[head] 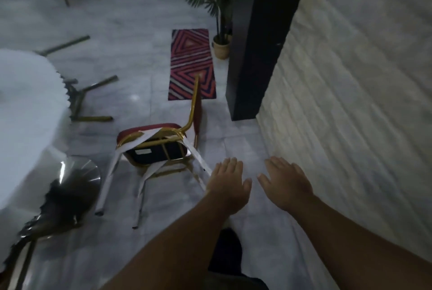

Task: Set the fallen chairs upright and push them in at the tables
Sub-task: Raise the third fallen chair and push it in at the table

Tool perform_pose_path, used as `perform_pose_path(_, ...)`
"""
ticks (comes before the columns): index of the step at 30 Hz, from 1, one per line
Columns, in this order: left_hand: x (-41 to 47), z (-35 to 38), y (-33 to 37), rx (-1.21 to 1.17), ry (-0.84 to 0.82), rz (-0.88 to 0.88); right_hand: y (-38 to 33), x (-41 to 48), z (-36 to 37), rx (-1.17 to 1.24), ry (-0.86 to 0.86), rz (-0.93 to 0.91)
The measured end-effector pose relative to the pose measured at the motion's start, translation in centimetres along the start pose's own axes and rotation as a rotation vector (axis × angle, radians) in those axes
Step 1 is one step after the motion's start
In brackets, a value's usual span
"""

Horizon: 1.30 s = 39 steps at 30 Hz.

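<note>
A chair [161, 147] lies tipped on the pale marble floor [131, 21], its gold frame and black seat underside turned toward the camera, its red backrest pointing away toward a striped rug [191, 63]; pale strips, perhaps wrapping, trail over its frame and legs. Both hands reach forward, palms down, fingers spread and holding nothing; the left hand [228, 182] hovers just beside the chair's nearest leg, at the chair's lower right, though whether it touches the leg cannot be told; the right hand [285, 184] is a little farther right, apart from the chair, over bare floor near a white brick wall [350, 79]. At the left edge stands a white-covered worktop [25, 114] with a shiny metal base [77, 177]; the chair lies just right of that base. Beyond the worktop, dark gold legs of another chair [91, 93] stick out along the floor. A potted plant [219, 42] stands by a dark pillar [257, 44] past the rug.
</note>
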<state>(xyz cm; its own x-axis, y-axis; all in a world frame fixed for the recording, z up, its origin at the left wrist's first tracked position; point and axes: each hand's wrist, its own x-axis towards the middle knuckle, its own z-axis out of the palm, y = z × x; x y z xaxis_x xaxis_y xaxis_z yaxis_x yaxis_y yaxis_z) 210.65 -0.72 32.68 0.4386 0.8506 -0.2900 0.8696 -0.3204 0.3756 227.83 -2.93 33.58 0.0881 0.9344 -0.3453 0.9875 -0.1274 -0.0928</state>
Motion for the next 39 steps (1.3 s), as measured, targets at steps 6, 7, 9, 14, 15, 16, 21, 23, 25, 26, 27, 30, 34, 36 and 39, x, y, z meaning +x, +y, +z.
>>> perform_pose_path(6, 12.9, -4.0, -1.3, -0.008, -0.005, -0.044, 1.7, 11.5, -5.5, -0.014, -0.047, -0.066)
perform_pose_path(7, 15.1, -5.1, -1.3, -0.007, -0.001, -0.048, 1.8, 13.5, -6.6, -0.018, -0.043, -0.072)
perform_pose_path(9, 19.2, -6.9, -1.5, -0.026, 0.014, -0.063, 2.3, 17.8, -8.6, -0.012, -0.033, -0.084)
perform_pose_path(14, 27.5, -9.2, -2.1, -0.081, 0.016, -0.155, 3.3, 27.9, -11.4, -0.023, -0.049, -0.170)
perform_pose_path(15, 29.0, -9.4, -2.4, -0.088, 0.016, -0.184, 3.3, 29.8, -11.9, -0.040, -0.058, -0.198)
perform_pose_path(16, 30.5, -9.7, -2.8, -0.097, 0.025, -0.219, 3.4, 31.8, -12.4, -0.057, -0.068, -0.228)
perform_pose_path(21, 35.7, -11.7, -4.5, -0.166, 0.079, -0.413, 2.2, 40.7, -14.8, -0.158, -0.135, -0.375)
perform_pose_path(23, 37.3, -12.8, -5.1, -0.186, 0.113, -0.494, 1.6, 44.0, -15.8, -0.178, -0.150, -0.467)
perform_pose_path(25, 39.1, -13.9, -5.9, -0.211, 0.159, -0.561, 0.6, 47.7, -17.1, -0.208, -0.152, -0.556)
perform_pose_path(26, 39.9, -14.3, -6.4, -0.230, 0.181, -0.590, -0.1, 49.4, -17.6, -0.226, -0.157, -0.594)
perform_pose_path(27, 40.7, -14.7, -7.0, -0.253, 0.204, -0.617, -1.1, 51.0, -18.0, -0.238, -0.163, -0.636)
perform_pose_path(30, 42.6, -15.5, -9.3, -0.280, 0.261, -0.689, -4.8, 55.1, -18.2, -0.258, -0.185, -0.749)
perform_pose_path(34, 46.3, -16.1, -13.9, -0.285, 0.247, -0.739, -9.8, 60.7, -16.9, -0.277, -0.215, -0.810)
perform_pose_path(36, 48.2, -16.0, -16.4, -0.327, 0.234, -0.754, -11.5, 63.2, -16.2, -0.289, -0.246, -0.811)
perform_pose_path(39, 50.5, -15.5, -20.1, -0.383, 0.216, -0.804, -13.3, 66.7, -15.2, -0.330, -0.303, -0.824)
